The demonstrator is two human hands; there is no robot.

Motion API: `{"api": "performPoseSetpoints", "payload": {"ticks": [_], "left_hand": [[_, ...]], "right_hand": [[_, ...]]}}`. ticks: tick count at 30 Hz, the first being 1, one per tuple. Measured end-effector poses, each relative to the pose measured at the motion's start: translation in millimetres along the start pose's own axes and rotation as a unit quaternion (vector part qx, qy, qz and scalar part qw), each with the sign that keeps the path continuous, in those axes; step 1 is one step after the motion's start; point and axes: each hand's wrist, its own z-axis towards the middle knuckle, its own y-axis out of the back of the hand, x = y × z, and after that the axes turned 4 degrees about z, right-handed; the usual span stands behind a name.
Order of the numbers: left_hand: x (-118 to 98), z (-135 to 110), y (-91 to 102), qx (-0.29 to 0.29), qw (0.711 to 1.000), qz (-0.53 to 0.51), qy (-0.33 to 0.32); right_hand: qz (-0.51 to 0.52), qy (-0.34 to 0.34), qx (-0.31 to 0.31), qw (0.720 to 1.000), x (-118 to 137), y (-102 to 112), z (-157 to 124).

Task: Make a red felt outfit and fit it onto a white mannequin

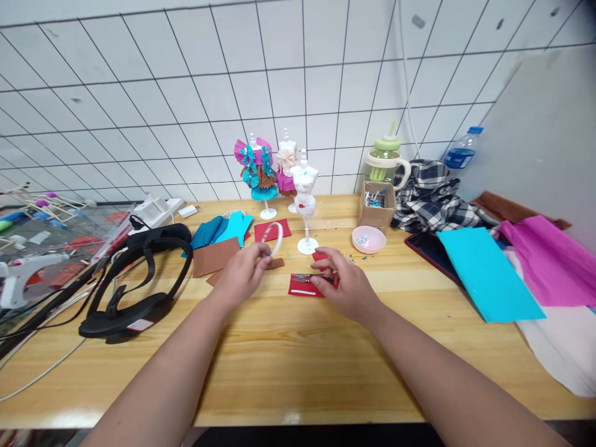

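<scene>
My left hand [244, 271] is closed on a thin white headband [274, 236], which arches up above a small brown felt scrap. My right hand [347, 282] rests on a red felt piece [302, 287] on the wooden table [288, 366]. Its fingers pinch small snips [307, 278] that lie across the red felt. Just behind my hands stands a bare white doll mannequin [305, 198]. Two dressed mannequins [261, 171] in pink, teal and brown stand further back by the tiled wall.
A black head strap [135, 279] and cables lie at left, near a glue gun [28, 273]. Teal, brown and red felt sheets [218, 239] lie behind my left hand. A pink bowl [368, 239], a cardboard box [376, 208], a green cup, plaid cloth and teal and magenta paper [488, 273] fill the right.
</scene>
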Motion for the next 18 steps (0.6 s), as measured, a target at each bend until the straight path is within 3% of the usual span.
{"api": "performPoseSetpoints", "payload": {"ticks": [3,6,11,18], "left_hand": [[-32.5,-8.6,-13.4,0.022,0.993,-0.071,-0.09],[-49.0,-11.7,-23.8,0.048,0.98,-0.107,-0.16],[-47.9,-9.6,-25.7,0.1,0.966,-0.091,-0.22],[-37.9,-9.4,-27.6,0.075,0.963,-0.037,-0.255]], "right_hand": [[0.065,0.036,-0.013,0.997,8.4,-6.5,-3.6],[0.062,0.049,-0.051,0.996,12.2,-9.4,-4.8],[0.017,0.051,-0.073,0.996,12.9,-7.2,-4.7],[0.003,0.048,-0.07,0.996,11.6,-7.4,-6.0]]}}
